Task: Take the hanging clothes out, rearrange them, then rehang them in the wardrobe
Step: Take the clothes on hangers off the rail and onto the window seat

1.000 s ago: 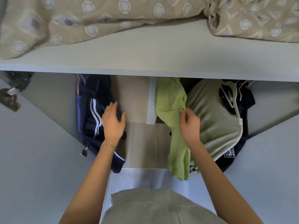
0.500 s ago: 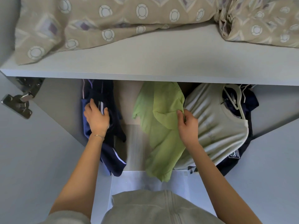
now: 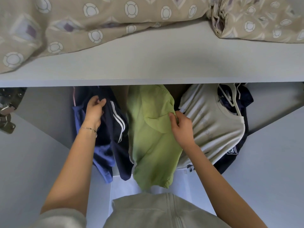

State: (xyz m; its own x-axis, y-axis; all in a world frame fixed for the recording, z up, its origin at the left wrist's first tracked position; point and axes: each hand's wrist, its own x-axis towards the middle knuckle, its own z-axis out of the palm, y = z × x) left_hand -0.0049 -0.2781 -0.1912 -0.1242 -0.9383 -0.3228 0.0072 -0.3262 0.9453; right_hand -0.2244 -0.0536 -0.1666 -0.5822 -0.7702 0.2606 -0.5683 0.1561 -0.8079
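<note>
Head view: left hand [image 3: 94,111] grips a navy white-striped garment [image 3: 116,124]. Right hand [image 3: 181,127] pinches a crumpled lime-green shirt [image 3: 151,137] hanging just beside it.

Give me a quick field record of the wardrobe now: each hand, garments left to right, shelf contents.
left hand: grips navy striped garment
right hand: pinches green shirt
hanging, left to right: blue garment, navy striped garment, green shirt, cream shirt, dark garment
white hanger: far right, above the cream shirt's collar
shelf: patterned bedding on it
</note>
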